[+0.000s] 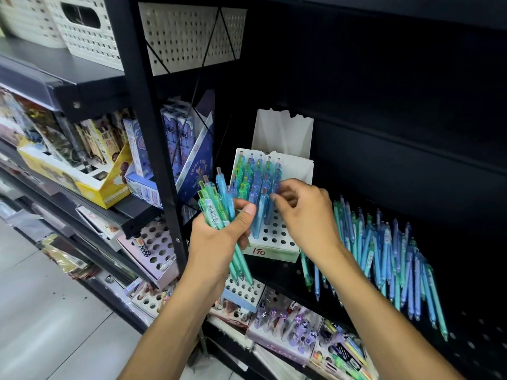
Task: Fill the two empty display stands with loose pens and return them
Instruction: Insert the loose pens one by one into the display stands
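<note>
While partly filled, stand (270,237) holds pens (256,179).

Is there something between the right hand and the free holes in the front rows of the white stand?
Nothing visible. The right hand hovers over the white stand, and the free holes below it lie open.

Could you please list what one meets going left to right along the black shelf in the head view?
Yellow display box → left hand gripping a bunch of pens → right hand → loose pens.
</note>
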The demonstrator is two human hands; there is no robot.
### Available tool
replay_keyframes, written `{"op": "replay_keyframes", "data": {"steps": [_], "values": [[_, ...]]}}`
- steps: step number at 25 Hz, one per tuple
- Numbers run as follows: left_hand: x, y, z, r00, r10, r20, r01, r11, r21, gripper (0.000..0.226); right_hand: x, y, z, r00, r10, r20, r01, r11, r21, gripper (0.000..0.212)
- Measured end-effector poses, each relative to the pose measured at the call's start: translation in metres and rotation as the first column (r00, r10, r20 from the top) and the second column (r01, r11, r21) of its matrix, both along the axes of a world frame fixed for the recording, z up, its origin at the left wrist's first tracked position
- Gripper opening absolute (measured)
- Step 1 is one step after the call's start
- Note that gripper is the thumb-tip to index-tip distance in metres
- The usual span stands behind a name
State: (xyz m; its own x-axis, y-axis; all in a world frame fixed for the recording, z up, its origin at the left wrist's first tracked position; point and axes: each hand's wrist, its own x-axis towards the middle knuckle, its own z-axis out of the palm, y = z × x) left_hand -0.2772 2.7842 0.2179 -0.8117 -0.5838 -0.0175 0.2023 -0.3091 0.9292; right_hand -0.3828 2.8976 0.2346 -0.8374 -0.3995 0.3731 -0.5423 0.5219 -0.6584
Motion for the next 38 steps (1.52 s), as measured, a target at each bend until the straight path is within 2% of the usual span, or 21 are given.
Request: {"op": "replay_keyframes", "data": {"steps": [2,4,5,7,9,10,12,14,16,17,19,22,25,29,32,36,38], "values": [[0.000,0.002,-0.001,0.997,-0.076,-0.011,0.076,0.997,0.001,0.006,0.005,0.003,0.007,0.991,-0.090,-0.103,0.087,0.996,-0.029,0.013],[-0.001,0.003,0.000,0.983,-0.181,-0.016,0.181,0.983,-0.016,0.009,0.016,0.007,0.015,0.969,-0.080,-0.233,0.035,0.981,-0.192,0.009],[-0.001,0.004,-0.001,0.972,-0.235,-0.016,0.235,0.971,-0.035,0.009,0.022,0.007,0.021,0.978,0.009,-0.210,-0.061,0.968,-0.244,0.009],[-0.002,0.007,-0.003,0.943,-0.332,-0.010,0.330,0.940,-0.087,0.010,0.030,0.004,0.031,0.977,0.213,-0.025,-0.212,0.941,-0.262,0.011],[-0.002,0.011,-0.006,0.920,-0.391,0.017,0.390,0.914,-0.106,0.017,0.030,0.004,0.036,0.935,0.310,0.173,-0.239,0.910,-0.339,0.009],[-0.003,0.012,-0.007,0.915,-0.402,0.038,0.403,0.909,-0.104,0.028,0.028,0.005,0.039,0.911,0.330,0.248,-0.209,0.886,-0.414,0.008],[-0.003,0.011,-0.010,0.910,-0.406,0.085,0.414,0.903,-0.113,0.041,0.024,0.009,0.047,0.876,0.345,0.338,-0.108,0.822,-0.560,0.010],[-0.001,0.008,-0.011,0.916,-0.386,0.108,0.399,0.901,-0.169,0.021,0.014,0.019,0.059,0.901,0.284,0.328,0.025,0.721,-0.693,0.013],[0.003,0.003,-0.012,0.942,-0.315,0.117,0.332,0.926,-0.179,0.004,0.001,0.034,0.070,0.969,0.112,0.220,0.095,0.656,-0.749,0.018],[0.004,0.000,-0.015,0.959,-0.258,0.115,0.274,0.949,-0.156,0.005,-0.005,0.041,0.072,0.989,0.023,0.146,0.093,0.674,-0.733,0.020],[0.006,-0.006,-0.019,0.984,-0.144,0.106,0.153,0.985,-0.076,0.010,-0.008,0.048,0.067,0.997,-0.053,0.062,0.080,0.759,-0.646,0.021],[0.005,-0.009,-0.018,0.994,-0.068,0.087,0.069,0.998,-0.008,0.009,-0.001,0.039,0.044,0.995,-0.034,0.097,0.076,0.884,-0.462,0.021],[0.004,-0.009,-0.016,0.995,-0.074,0.074,0.075,0.997,-0.009,0.007,0.003,0.027,0.019,0.999,-0.009,0.051,0.024,0.953,-0.300,0.021],[0.004,-0.011,-0.018,0.994,-0.086,0.062,0.087,0.996,-0.010,0.005,0.003,0.022,0.000,0.998,0.051,-0.039,-0.057,0.982,-0.180,0.021],[0.004,-0.008,-0.017,0.994,-0.091,0.057,0.092,0.996,-0.017,0.004,0.004,0.016,0.001,0.984,0.095,-0.154,-0.101,0.994,-0.032,0.023],[0.002,-0.002,-0.014,0.991,-0.122,0.051,0.124,0.992,-0.031,0.004,0.006,0.005,-0.002,0.978,0.039,-0.204,-0.058,0.994,-0.088,0.018],[0.001,0.002,-0.011,0.990,-0.139,0.041,0.140,0.989,-0.036,0.005,0.006,0.004,-0.005,0.986,0.010,-0.167,-0.030,0.993,-0.117,0.015]]}}
